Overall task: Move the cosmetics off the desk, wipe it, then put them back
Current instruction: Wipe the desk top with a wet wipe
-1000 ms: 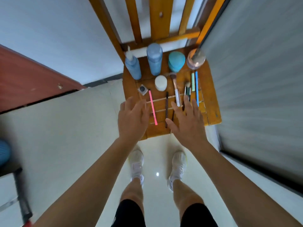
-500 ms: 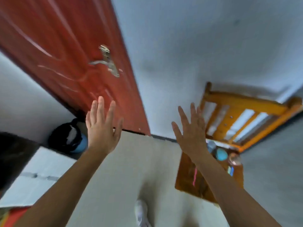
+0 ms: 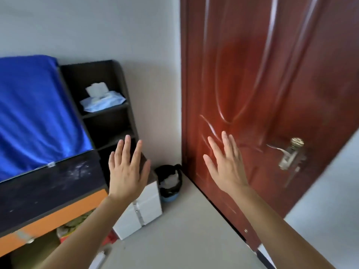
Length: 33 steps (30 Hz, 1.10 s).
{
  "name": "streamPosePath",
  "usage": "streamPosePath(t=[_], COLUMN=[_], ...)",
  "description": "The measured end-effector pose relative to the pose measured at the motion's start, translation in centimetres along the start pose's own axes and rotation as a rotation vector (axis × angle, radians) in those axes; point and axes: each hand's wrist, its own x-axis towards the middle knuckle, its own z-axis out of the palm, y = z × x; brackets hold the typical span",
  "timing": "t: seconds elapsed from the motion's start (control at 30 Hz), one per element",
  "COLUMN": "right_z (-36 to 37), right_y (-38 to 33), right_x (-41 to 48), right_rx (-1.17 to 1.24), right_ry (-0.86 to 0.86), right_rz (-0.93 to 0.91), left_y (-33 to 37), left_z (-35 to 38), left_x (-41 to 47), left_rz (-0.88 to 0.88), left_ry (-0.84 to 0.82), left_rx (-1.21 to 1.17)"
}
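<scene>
Surface (image 3: 48, 183): dark, white smears
Left hand (image 3: 127, 177): fingers straight, apart, empty
Right hand (image 3: 226, 169): fingers straight, apart, empty
Risk: nothing held for wiping; bare palms may spread smears

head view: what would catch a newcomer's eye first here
Two open, empty hands are held up mid-frame: the left hand before a dark shelf, the right hand before the door. That glossy red door fills the right half, with its metal handle near the right edge. A bright blue cloth drapes the left side, and wipes lie on the shelf.
</scene>
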Motion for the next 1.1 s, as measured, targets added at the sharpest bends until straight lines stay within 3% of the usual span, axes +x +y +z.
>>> streamPosePath(t=[0.43,0.8,1.1], right_z=[16.6,31.1,37.5], right_y=[-12.1,-18.9,-25.1], right_x=[14.6,35.4,46.6], right_rx=[0.156,0.415,0.645], right_ry=[-0.188,-0.29,-0.368], right_rz=[-0.213,-0.353,-0.476], left_y=[-15.1,-27.0,-34.0], left_z=[2.5,11.7,16.3], left_x=[7.3,24.8,31.6], left_rz=[-0.192,-0.282,-0.299], left_ry=[-0.028,-0.056,-0.139], left_rx=[0.117,0.157,0.209])
